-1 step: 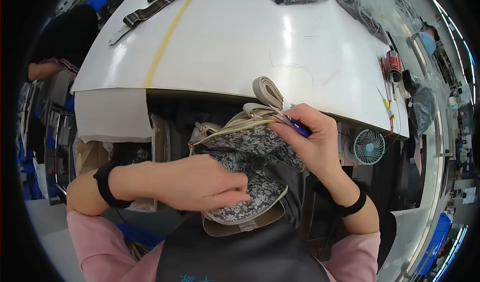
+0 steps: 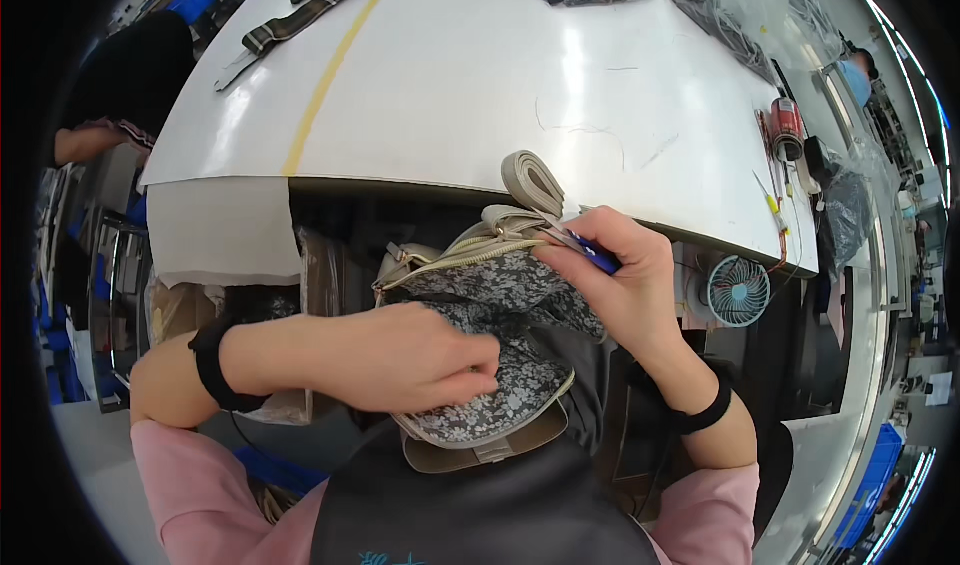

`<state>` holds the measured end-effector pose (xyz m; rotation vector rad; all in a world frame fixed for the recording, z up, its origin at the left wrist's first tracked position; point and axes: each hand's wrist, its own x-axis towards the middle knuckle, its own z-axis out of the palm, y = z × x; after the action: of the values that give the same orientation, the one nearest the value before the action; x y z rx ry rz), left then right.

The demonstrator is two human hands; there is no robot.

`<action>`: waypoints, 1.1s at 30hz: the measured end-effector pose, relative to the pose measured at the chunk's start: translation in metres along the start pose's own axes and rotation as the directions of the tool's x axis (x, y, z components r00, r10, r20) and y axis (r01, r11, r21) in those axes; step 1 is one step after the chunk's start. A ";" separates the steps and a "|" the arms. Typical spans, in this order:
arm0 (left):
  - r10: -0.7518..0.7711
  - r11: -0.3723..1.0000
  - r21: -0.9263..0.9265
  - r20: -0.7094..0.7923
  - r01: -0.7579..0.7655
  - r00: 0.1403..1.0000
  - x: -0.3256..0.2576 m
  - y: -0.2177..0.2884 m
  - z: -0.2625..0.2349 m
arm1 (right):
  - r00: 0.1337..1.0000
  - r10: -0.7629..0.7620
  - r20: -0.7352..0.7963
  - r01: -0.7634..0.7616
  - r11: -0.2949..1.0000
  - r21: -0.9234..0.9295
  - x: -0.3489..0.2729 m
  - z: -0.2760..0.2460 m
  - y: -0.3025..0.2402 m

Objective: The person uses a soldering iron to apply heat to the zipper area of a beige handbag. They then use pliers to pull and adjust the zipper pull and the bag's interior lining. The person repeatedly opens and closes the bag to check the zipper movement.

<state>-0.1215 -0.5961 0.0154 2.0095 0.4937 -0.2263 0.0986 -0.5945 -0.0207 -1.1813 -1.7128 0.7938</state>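
Handbag lining pulled out; left hand pinches lining, right hand grips blue tool.

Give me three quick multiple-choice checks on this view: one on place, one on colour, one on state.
1. Where is the small fan?
A) below the table's right edge
B) on the tabletop
C) in the left hand

2. What colour is the tool in the right hand?
A) red
B) blue
C) green

3. How is the floral lining of the bag?
A) tucked inside
B) cut off
C) pulled out

Key: 1 A, it sits under the white table; 2 B, a blue tip shows by the fingers; 3 C, the left hand grips it outside the zip.
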 end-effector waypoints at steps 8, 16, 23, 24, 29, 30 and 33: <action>0.137 0.806 0.547 0.201 -0.228 0.970 0.065 -0.004 0.015 | 0.997 -0.076 0.012 0.077 0.996 -0.033 0.000 0.009 -0.006; -0.286 0.882 0.455 0.721 -0.120 0.631 0.126 0.045 -0.001 | 0.982 -0.173 -0.075 0.165 0.981 -0.099 0.027 0.018 0.009; -0.345 0.922 0.387 0.784 0.028 0.516 0.138 0.031 0.005 | 0.980 -0.196 0.022 0.195 0.981 0.009 0.034 0.021 0.008; -0.340 0.924 0.381 0.795 0.021 0.502 0.143 0.027 0.004 | 0.983 -0.180 0.038 0.179 0.984 0.006 0.034 0.019 0.012; -0.322 0.941 0.333 0.816 0.066 0.479 0.152 0.012 0.000 | 0.988 -0.116 0.105 0.109 0.991 0.074 0.043 0.015 0.014; -0.327 0.942 0.320 0.808 0.101 0.490 0.148 0.013 0.000 | 0.985 -0.120 0.125 0.109 0.989 0.096 0.043 0.015 0.012; -0.298 0.955 0.250 0.819 0.161 0.491 0.139 0.014 -0.009 | 0.979 -0.133 0.153 0.106 0.979 0.177 0.044 0.021 0.008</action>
<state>0.0090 -0.5595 -0.0192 1.6697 0.0850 -1.3948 0.0757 -0.5506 -0.0226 -0.9105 -1.7930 0.9626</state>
